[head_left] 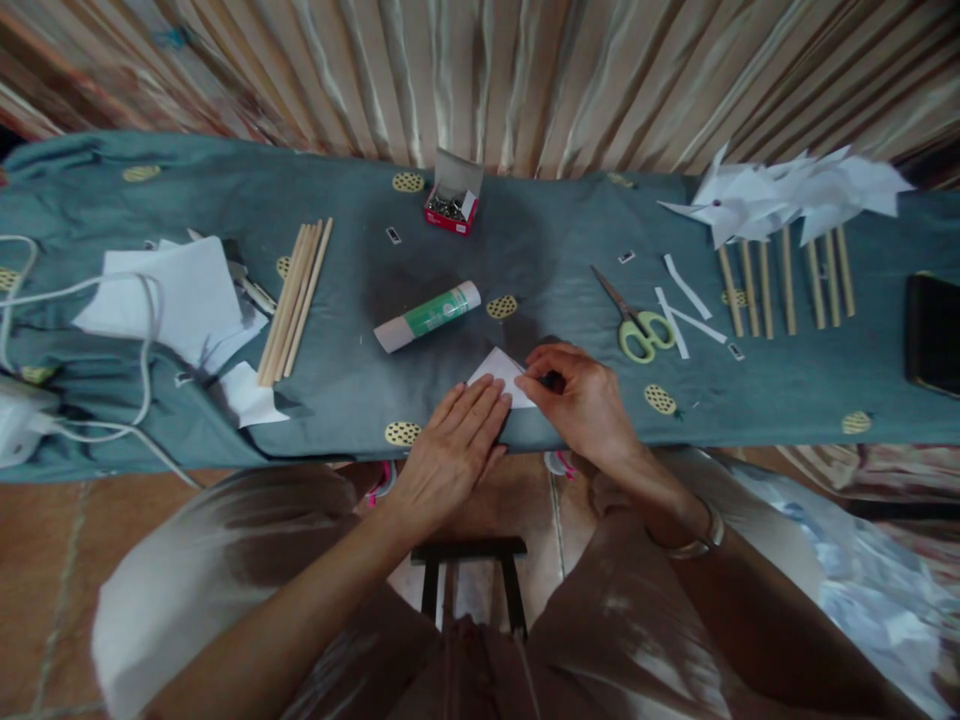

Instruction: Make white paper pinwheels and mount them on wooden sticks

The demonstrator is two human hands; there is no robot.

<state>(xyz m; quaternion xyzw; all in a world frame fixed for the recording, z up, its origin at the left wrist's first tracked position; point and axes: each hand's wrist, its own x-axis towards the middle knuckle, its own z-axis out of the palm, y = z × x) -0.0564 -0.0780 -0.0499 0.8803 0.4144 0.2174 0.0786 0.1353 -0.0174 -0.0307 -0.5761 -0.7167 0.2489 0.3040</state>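
The paper (501,368) lies near the cloth's (345,390) front edge; the left hand (459,435) presses it, fingers flat; the right hand (577,395) pinches its right side, thumb to finger; slack left pressure could let it skew.

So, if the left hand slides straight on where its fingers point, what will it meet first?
Probably the right hand, just ahead; the left hand lies on the paper, and exact depth is unclear from one view.
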